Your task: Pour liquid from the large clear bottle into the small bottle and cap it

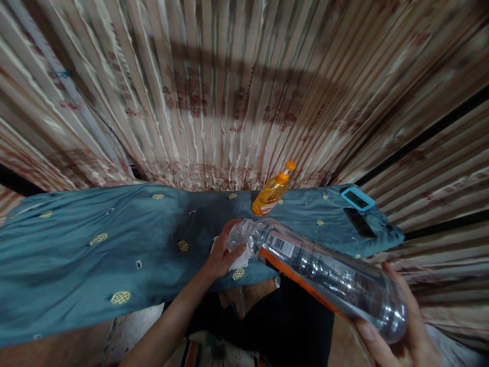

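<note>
A large clear plastic bottle (pixel 332 275) with an orange and dark label lies slanted across the front, its neck to the left and its base toward the lower right. My right hand (pixel 401 326) is closed around the base, thumb underneath and fingers on the far side. At the other end, my left hand (pixel 223 255) grips the bottle's neck. White tissue (pixel 240 259) shows beside my left fingers, below the neck; whether the hand holds it too, I cannot tell. Just beyond the neck stands an orange-capped bottle of yellow-orange liquid (pixel 270 194), upright on the cloth.
A teal cloth with pineapple prints (pixel 153 244) covers the long, narrow surface. Two phones lie at its right end: a blue-framed one (pixel 358 199) and a dark one (pixel 359 223). Pleated patterned curtains (pixel 229 102) hang behind and at the sides, with dark bars at right.
</note>
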A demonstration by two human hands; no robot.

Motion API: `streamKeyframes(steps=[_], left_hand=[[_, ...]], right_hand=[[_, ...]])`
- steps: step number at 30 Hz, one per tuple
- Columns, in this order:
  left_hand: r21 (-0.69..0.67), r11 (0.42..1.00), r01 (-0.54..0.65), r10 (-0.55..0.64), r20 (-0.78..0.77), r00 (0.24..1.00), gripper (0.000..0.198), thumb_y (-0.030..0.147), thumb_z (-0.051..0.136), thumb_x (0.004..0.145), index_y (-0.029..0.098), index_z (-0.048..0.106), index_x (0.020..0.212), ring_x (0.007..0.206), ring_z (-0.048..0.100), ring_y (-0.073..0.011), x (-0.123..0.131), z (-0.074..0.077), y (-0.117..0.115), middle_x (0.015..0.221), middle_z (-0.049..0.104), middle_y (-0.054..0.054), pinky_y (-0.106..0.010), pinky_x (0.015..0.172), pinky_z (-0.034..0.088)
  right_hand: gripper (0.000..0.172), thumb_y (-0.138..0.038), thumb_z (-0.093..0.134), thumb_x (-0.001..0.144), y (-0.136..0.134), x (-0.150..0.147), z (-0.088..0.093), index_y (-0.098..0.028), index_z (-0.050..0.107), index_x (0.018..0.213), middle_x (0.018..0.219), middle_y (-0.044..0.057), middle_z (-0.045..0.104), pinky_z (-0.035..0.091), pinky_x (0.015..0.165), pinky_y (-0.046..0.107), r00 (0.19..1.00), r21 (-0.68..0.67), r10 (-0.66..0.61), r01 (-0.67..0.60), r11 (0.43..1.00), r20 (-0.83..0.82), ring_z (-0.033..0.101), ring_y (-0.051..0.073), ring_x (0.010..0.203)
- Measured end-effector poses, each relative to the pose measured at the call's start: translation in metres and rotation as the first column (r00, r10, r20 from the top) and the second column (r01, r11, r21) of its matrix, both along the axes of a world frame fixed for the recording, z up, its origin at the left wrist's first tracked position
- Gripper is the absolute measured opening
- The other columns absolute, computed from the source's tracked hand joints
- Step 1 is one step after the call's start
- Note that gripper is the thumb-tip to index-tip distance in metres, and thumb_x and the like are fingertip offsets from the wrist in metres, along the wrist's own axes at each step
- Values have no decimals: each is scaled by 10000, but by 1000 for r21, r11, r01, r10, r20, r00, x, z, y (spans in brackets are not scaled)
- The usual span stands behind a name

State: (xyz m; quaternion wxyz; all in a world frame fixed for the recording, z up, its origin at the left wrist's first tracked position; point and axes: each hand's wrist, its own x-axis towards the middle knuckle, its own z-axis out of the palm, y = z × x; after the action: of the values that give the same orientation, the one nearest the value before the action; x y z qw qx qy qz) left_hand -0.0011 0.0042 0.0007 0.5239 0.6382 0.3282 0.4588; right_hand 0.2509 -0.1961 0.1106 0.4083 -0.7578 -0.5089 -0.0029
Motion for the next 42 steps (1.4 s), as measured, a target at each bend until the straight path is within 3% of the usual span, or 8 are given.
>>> streamKeyframes(steps=[7, 13, 19, 25, 33, 42], left_hand=[[7, 1000, -1, 1, 1, 1000, 633, 512, 639, 857, 195, 430, 1363, 1113, 599, -284, 0, -1, 0, 1271, 609, -117, -420, 988, 453], [20, 1000, -2, 2, -5, 1000, 636, 530, 624, 861, 184, 433, 1360, 1133, 580, -295, 1, -3, 0, 1291, 581, -135, -435, 1001, 440], [-4, 1000, 11, -11, 13, 1000, 662, 543, 632, 855, 177, 424, 1365, 1128, 592, -295, 1, 0, 0, 1281, 593, -136, -432, 1002, 449], [-5, 1000, -5, 5, 25, 1000, 644, 537, 648, 846, 192, 445, 1350, 1128, 594, -289, 2, -1, 0, 1265, 605, -121, -426, 1008, 448], [-20, 1000, -3, 4, 31, 1000, 654, 541, 657, 831, 197, 454, 1349, 1083, 603, -274, 1, -2, 0, 1241, 620, -107, -401, 968, 459], [-5, 1000, 1, -1, -3, 1000, 638, 522, 632, 857, 187, 429, 1361, 1137, 582, -290, 1, -1, -1, 1284, 592, -129, -430, 1009, 439]], right_hand=[[938, -652, 690, 732, 2, -4, 2, -275, 355, 1523, 1470, 118, 498, 380, 1075, 681, 996, -5, -29, 28, 1000, -83, 491, 447, 1314], [915, -601, 698, 753, 0, 2, 1, -260, 352, 1529, 1469, 125, 500, 461, 1023, 593, 1000, -20, -3, 3, 1000, -10, 526, 438, 1279], [922, -627, 686, 744, 1, 0, 1, -288, 341, 1529, 1470, 112, 499, 401, 1056, 660, 999, -13, -7, 6, 1000, -44, 498, 454, 1303], [904, -586, 694, 765, 1, 2, 2, -246, 354, 1530, 1465, 122, 503, 474, 1029, 574, 998, -4, 16, -16, 1000, 53, 539, 431, 1270], [933, -604, 698, 753, 1, -1, 2, -242, 339, 1534, 1471, 127, 496, 393, 1094, 636, 999, -11, 4, -4, 1000, -51, 504, 446, 1306], [935, -676, 655, 751, 3, -8, 8, -280, 328, 1532, 1465, 121, 505, 381, 1071, 688, 997, -26, -30, 28, 999, -70, 499, 439, 1311]])
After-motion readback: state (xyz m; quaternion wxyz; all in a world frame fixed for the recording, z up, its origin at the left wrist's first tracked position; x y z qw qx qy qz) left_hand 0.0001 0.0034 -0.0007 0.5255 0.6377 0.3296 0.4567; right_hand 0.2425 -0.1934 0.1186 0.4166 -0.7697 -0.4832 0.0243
